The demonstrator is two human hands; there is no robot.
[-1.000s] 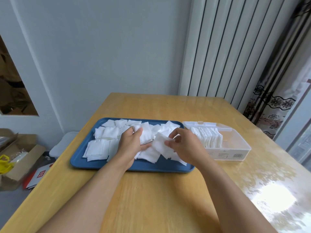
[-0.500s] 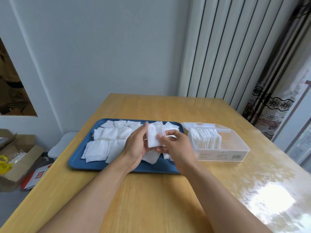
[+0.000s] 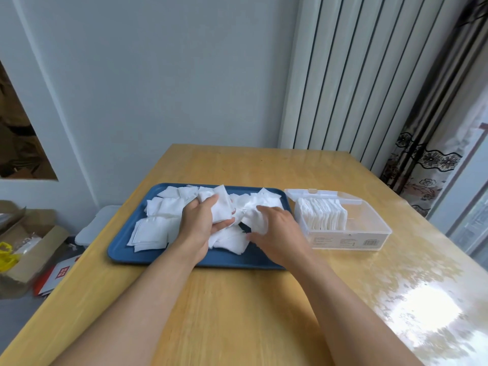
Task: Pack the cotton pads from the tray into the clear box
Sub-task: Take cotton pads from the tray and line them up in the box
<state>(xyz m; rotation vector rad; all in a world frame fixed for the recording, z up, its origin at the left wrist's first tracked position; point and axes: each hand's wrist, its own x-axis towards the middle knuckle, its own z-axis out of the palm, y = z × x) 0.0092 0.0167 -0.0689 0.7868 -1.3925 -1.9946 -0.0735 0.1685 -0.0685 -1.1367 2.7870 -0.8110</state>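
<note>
At frame centre, a left hand grips gathered cotton pads above the blue tray; the right hand, fingers spread, reaches for more. Next: the clear box, right.

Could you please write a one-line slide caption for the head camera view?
Left hand holds cotton pads over the blue tray; right hand reaches for more beside the half-filled clear box.

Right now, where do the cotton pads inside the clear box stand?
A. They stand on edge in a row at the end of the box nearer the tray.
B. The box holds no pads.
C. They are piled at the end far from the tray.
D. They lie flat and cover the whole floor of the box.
A: the cotton pads stand upright in a row at the clear box end nearest the blue tray; the other end shows none.
</note>
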